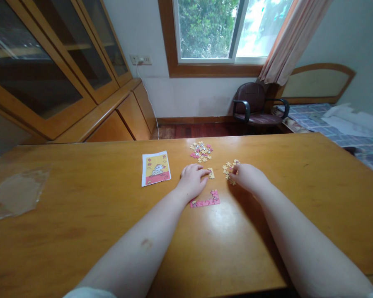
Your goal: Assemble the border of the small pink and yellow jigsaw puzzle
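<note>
My left hand [192, 179] lies on the table with its fingers stretched out, the fingertips touching a small joined yellow puzzle section [211, 173]. At the right, my right hand [247, 177] reaches into a loose pile of yellow puzzle pieces [227, 168]. Its fingers are bent together at the pile's edge, and whatever is between them is hidden. Nearer to me is an L-shaped strip of joined pink puzzle pieces [207, 203], partly beside my left wrist. Beyond my hands lies a mixed pile of pink, yellow and white puzzle pieces [201, 152].
A picture card [156, 169] with a white animal on yellow and pink lies left of my hands. A clear plastic bag [17, 193] rests at the left of the wooden table [90, 198]. Past the far edge stand an armchair [255, 103] and glass-door cabinets [90, 103].
</note>
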Motion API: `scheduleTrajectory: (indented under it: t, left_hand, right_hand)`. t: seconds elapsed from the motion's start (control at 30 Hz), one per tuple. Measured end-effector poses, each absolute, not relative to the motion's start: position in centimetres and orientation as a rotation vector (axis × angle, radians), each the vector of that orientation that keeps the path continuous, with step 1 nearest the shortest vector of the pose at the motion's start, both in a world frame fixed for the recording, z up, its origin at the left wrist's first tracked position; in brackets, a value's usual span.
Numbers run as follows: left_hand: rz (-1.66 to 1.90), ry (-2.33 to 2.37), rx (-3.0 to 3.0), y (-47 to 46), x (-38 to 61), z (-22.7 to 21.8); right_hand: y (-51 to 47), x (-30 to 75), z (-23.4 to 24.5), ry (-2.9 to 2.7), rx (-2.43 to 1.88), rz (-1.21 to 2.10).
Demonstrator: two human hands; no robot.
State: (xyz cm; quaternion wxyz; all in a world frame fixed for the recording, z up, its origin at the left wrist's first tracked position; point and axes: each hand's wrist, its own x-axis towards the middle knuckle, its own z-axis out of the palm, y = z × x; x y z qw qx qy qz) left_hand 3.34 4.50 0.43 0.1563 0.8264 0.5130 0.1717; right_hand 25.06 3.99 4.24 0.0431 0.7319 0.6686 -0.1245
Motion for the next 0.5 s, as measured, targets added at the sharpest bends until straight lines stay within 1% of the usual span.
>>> scheduleTrajectory:
  t: [0.27,0.5]
  left_hand:
    - [0.517,1.472,2.353,4.47,3.33,0.44]
    - [0.516,1.478,2.354,4.49,3.41,0.45]
  right_hand:
    - [3.68,24.23,4.36,2.037,2.221,-0.412]
    - [3.37,24.6,4.16,2.175,2.101,-0.453]
